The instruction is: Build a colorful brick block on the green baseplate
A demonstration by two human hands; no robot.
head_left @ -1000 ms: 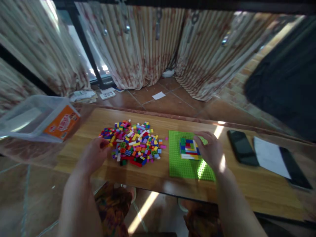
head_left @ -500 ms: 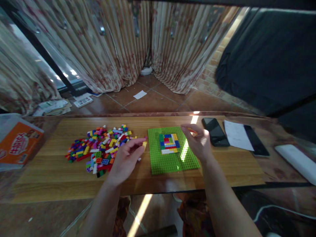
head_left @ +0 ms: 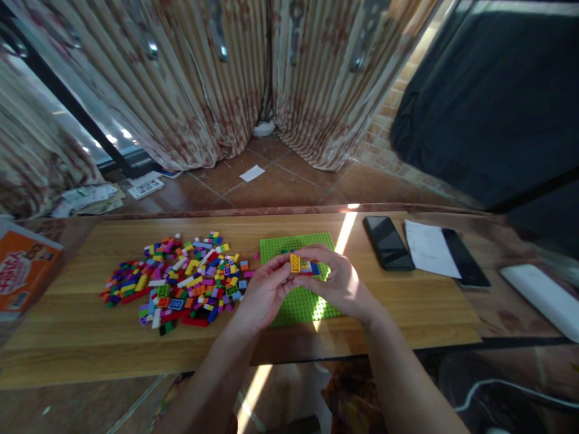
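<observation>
One small yellow plastic brick (head_left: pixel 295 263) is pinched between the thumb and fingertips of your left hand (head_left: pixel 265 294), above the square green studded plastic baseplate (head_left: pixel 283 314). Its tubed underside faces you. Half a second ago you had that brick off the baseplate's left edge, with your right hand (head_left: pixel 344 283) well apart on the other side; now your hands meet over the board. Your right fingers curve around the brick's far side, the thumb nearer you with a gap between; you cannot tell whether they grip it.

The low multicoloured brick build (head_left: pixel 313 269) on the baseplate, seen nearly whole before, is now mostly hidden behind your hands, with bits of blue, red and white showing. To the left, the loose heap of mixed-colour plastic bricks (head_left: pixel 199 280) is too crowded to separate piece by piece. At far left, the orange-labelled clear box (head_left: pixel 25 265) is cut off by the view's edge, more than before.
</observation>
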